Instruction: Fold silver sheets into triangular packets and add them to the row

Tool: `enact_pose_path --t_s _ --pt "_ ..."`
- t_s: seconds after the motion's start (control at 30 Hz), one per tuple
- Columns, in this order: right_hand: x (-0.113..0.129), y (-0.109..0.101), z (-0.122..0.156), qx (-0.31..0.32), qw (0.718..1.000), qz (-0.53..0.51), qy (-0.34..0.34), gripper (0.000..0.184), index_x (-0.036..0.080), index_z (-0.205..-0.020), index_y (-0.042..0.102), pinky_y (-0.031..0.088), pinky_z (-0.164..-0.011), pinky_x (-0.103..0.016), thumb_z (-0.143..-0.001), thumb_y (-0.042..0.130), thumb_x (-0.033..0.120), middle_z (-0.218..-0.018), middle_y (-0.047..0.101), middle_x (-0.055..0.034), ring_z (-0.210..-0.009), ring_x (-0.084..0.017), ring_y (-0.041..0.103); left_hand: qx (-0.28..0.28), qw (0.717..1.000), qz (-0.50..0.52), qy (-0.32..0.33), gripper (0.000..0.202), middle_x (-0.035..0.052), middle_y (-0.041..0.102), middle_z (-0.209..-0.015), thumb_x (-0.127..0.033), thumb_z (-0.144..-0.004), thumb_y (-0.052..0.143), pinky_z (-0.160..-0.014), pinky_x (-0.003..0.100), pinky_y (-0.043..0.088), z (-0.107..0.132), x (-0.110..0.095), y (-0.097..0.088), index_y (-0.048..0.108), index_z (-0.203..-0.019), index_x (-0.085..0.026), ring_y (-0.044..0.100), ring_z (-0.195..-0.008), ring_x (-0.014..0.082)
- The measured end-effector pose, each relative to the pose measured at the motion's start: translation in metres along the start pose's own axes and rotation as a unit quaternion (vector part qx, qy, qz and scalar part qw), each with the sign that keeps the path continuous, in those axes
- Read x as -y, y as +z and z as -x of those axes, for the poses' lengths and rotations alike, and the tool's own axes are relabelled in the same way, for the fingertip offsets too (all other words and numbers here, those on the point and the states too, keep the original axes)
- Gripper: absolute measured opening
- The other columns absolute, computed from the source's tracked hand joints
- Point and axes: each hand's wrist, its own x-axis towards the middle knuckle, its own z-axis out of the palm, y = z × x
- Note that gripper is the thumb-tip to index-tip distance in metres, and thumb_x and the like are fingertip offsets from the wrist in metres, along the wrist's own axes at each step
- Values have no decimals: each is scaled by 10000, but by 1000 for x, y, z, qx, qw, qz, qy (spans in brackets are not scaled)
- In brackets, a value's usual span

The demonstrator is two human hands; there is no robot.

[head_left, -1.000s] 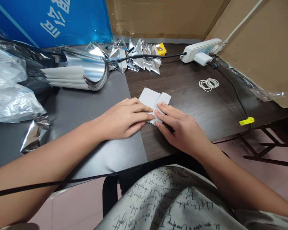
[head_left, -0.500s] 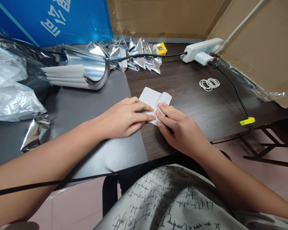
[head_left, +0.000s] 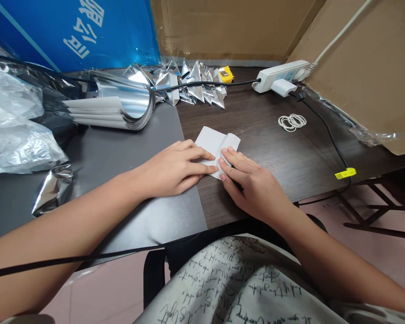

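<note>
A folded white sheet (head_left: pixel 216 146) with a raised crease lies on the dark wood table (head_left: pixel 273 148), close to the edge of a dark grey mat (head_left: pixel 121 157). My left hand (head_left: pixel 175 170) comes from the left, its fingertips pressing the sheet's lower left part. My right hand (head_left: pixel 253 182) presses the sheet's lower right part, with fingers angled up and left. Between them, my fingers hide the sheet's lower middle.
A curved stack of white-and-silver sheets (head_left: pixel 121 108) rests on the mat. Folded silver foil pieces (head_left: pixel 195 87) lie behind it. Plastic bags (head_left: pixel 13 130) fill the left. A power strip (head_left: pixel 280 82), black cable (head_left: pixel 327 135) and rubber bands (head_left: pixel 292 122) sit right.
The view has tilted slightly, shifting the background objects in the frame. Both hands remain on the sheet, with the right fingers shifted slightly on it.
</note>
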Motion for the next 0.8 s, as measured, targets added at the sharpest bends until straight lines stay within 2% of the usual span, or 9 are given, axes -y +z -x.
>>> enact_pose_path --t_s 0.33,0.6,0.8 --pt "0 2 0 -4 1000 1 3 376 70 -1266 707 531 -1170 -493 -1025 462 221 -1431 589 -171 -1365 -289 584 -3 1000 -2 4 365 77 665 -1329 -240 -1034 450 -935 409 484 0 0 0 709 -1290 -268 570 -1074 240" --pt "2 1 0 -19 999 27 -12 374 30 -1223 725 560 -1137 -467 -1016 464 199 -1386 623 -174 -1322 -296 619 13 1000 11 -16 355 76 645 -1340 -214 -1026 463 -909 389 459 -1 -4 -4 721 -1261 -281 550 -1087 234" --pt "2 2 -1 -32 999 33 -13 367 35 -1215 731 572 -1124 -456 -1010 466 184 -1367 642 -155 -1301 -284 636 37 999 -5 -18 363 77 611 -1417 -220 -1048 423 -920 392 452 -3 -9 -7 691 -1293 -243 547 -1157 245"
